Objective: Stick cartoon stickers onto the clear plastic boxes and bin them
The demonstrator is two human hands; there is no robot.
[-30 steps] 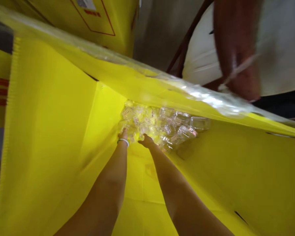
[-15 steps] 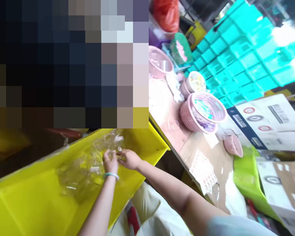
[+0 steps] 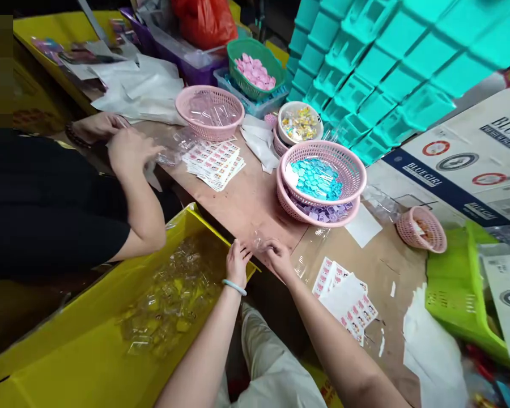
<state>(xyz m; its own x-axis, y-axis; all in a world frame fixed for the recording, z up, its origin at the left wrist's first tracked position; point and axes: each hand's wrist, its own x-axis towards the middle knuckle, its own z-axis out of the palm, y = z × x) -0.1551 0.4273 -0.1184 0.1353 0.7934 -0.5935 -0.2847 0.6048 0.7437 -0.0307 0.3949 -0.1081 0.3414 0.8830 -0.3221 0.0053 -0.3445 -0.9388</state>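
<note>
My right hand (image 3: 278, 259), fingers closed, pinches a small clear plastic case (image 3: 260, 242) at the near edge of the work table (image 3: 255, 209). Its exact shape is hard to make out. Beside it my left hand (image 3: 237, 263), with a pale band on the wrist, has its fingers stretched out and apart, close to the case and holding nothing that shows. Below and left of it, a yellow bin (image 3: 89, 368) contains a heap of clear plastic cases (image 3: 170, 300).
Stacked pink baskets (image 3: 323, 212) carry turquoise and purple pieces. Sticker sheets (image 3: 351, 303) lie right of my hands, others (image 3: 216, 161) farther back. A co-worker's hands (image 3: 130, 144) handle clear plastic at left. A green bin (image 3: 454, 294) and printed carton (image 3: 450, 164) stand right.
Both my hands have left the yellow bin and come up rightward to the table edge, the right one with a clear case. The view has swung, showing more table and the co-worker's arms.
</note>
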